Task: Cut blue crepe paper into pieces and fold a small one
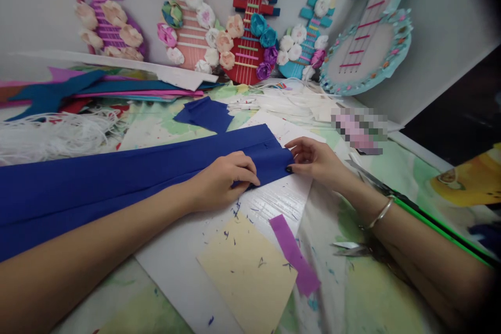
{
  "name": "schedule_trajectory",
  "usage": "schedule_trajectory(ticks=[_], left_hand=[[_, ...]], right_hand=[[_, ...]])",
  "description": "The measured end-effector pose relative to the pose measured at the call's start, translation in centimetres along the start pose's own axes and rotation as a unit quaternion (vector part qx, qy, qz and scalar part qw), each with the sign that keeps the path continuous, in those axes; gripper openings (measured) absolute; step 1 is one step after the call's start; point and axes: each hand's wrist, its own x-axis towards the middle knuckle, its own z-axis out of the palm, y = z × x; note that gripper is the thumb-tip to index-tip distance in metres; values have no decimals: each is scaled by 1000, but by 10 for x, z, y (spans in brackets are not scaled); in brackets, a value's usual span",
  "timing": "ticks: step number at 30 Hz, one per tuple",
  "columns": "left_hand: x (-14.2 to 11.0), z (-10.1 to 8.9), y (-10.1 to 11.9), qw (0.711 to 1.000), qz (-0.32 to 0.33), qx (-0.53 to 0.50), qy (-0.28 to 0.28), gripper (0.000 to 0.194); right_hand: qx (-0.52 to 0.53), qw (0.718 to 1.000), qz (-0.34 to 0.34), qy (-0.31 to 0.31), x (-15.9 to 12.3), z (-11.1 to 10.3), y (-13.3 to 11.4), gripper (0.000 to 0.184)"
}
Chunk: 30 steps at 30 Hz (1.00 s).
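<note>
A long folded strip of dark blue crepe paper (156, 154) runs from the left edge across a white board (172, 266). My left hand (225, 180) rests on its near edge, with fingers curled and their tips pressed together on the paper. At the strip's right end, my right hand (313, 162) grips the cut edge, its thumb at the near corner and its bent fingers slightly farther back. Behind the strip lies a smaller blue crepe paper piece (205, 115). Closer to me are a cream paper square (248, 271) and a purple paper strip (295, 255).
Small scissors (350, 249) lie beside my right forearm, near a long black-and-green tool (426, 219). Several decorated toy-like instruments, including a red one (246, 57), lean on the wall. White cord (58, 133) and coloured sheets (136, 88) fill the back left.
</note>
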Motion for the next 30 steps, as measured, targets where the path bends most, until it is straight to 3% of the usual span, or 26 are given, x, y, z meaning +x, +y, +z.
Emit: schedule_trajectory(ticks=[13,30], left_hand=[[-2,0,-3,1000,7,-1,14,32],[-5,1,-4,997,50,55,-18,34]], right_hand=[[-62,998,-2,16,0,-2,2,40],[-83,996,-7,14,1,-1,5,38]])
